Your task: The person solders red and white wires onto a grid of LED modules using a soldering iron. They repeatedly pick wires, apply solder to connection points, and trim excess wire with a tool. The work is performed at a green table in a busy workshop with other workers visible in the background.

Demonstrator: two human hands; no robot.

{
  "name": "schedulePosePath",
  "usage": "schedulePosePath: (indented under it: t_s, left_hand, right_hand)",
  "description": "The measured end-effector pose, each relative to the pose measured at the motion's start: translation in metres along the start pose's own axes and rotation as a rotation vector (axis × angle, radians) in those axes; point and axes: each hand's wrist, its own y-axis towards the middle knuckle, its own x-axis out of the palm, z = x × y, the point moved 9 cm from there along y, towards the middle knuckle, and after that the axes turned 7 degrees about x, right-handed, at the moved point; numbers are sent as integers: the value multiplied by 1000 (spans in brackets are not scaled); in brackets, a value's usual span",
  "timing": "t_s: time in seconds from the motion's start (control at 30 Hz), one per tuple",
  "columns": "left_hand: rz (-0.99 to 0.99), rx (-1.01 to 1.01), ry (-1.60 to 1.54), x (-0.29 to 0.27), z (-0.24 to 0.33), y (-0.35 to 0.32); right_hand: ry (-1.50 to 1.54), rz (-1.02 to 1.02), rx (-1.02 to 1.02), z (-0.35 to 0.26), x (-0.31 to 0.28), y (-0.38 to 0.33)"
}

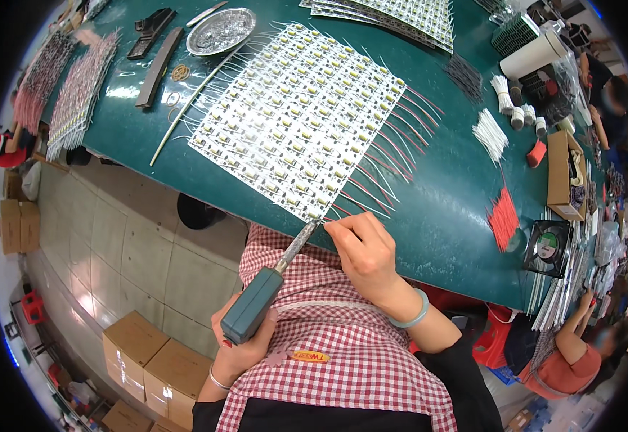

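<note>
My left hand (250, 344) is wrapped round the dark green handle of a soldering iron (256, 304). The iron's metal tip reaches the near corner of a white circuit board panel (260, 122), which is covered with rows of small yellowish parts. Right beside that tip, my right hand (366, 252) is closed in a pinch on a thin wire (323, 220), mostly hidden by the fingers. Red and white wires (393, 155) stick out along the panel's right edge, and fine pale wires fringe its left side.
A foil dish (220, 32), a thin rod (188, 108) and dark bars (159, 68) lie left of the panel. To the right are white wires (490, 135), red wires (503, 219), an open carton (564, 176) and a fan (546, 247). Co-workers sit farther right.
</note>
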Motion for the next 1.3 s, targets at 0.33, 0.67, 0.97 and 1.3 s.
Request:
schedulePosePath:
  t_s: [0.33, 0.67, 0.97, 1.3]
  left_hand:
    - [126, -35, -82, -9, -21, -17]
    - [247, 3, 17, -17, -29, -15]
    - [440, -3, -272, -30, -7, 36]
    - [412, -32, -309, -15, 13, 76]
  right_hand:
    - [-4, -8, 11, -2, 1, 1]
    - [79, 86, 103, 3, -32, 7]
    - [-392, 336, 231, 173, -176, 40]
    - [-423, 288, 151, 231, -160, 135]
